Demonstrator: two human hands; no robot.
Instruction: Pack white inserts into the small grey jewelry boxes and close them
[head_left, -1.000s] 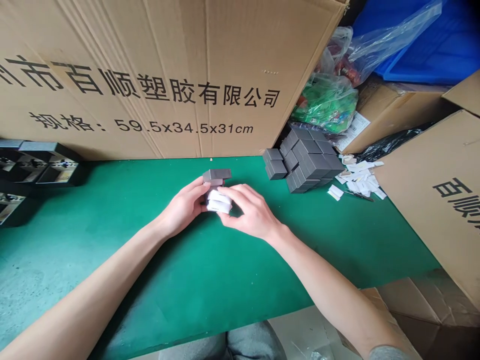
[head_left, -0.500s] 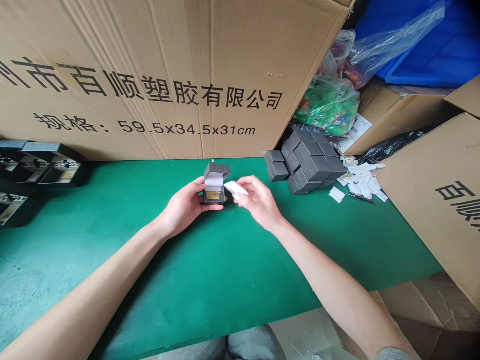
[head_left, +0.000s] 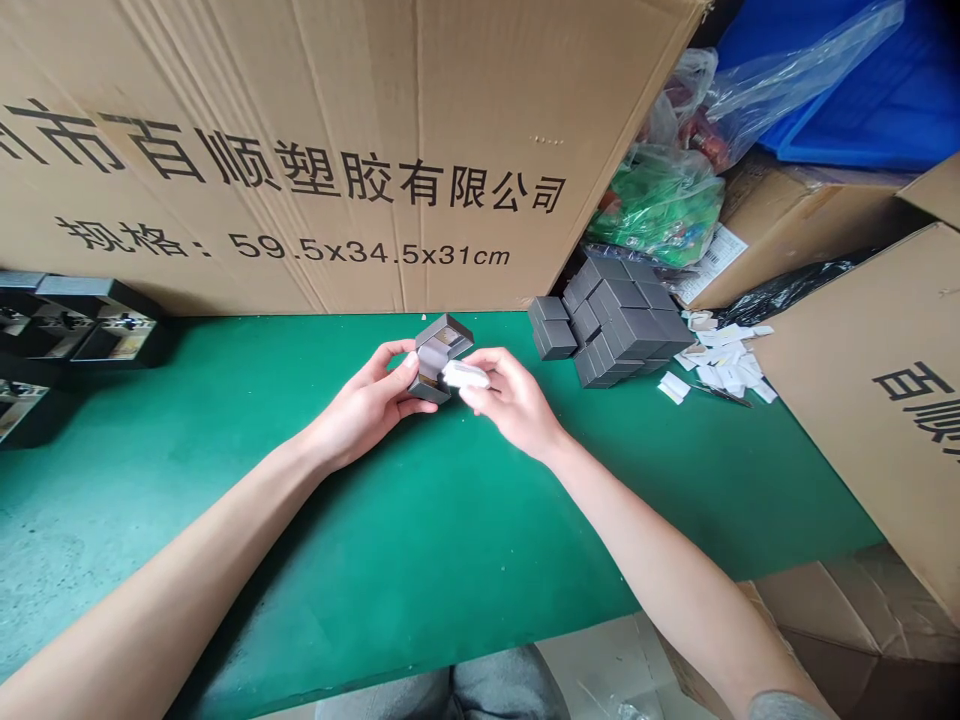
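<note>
My left hand (head_left: 369, 402) grips a small dark grey hinged box (head_left: 439, 352), held tilted above the green table (head_left: 420, 540). Its lid stands partly open. My right hand (head_left: 514, 400) pinches a small white pad (head_left: 465, 375) right beside the box's open side, touching or almost touching it. What lies inside the box is hidden at this angle.
A large printed cardboard carton (head_left: 315, 150) walls the back. A stack of grey boxes (head_left: 611, 320) and a heap of white pads (head_left: 720, 358) lie right. Open black boxes (head_left: 71, 335) sit far left. More cartons (head_left: 885, 400) and plastic bags (head_left: 660, 200) crowd the right.
The white pad came out of the open box into my right hand. Since then my left hand has tilted the box, and the pad has moved back against it.
</note>
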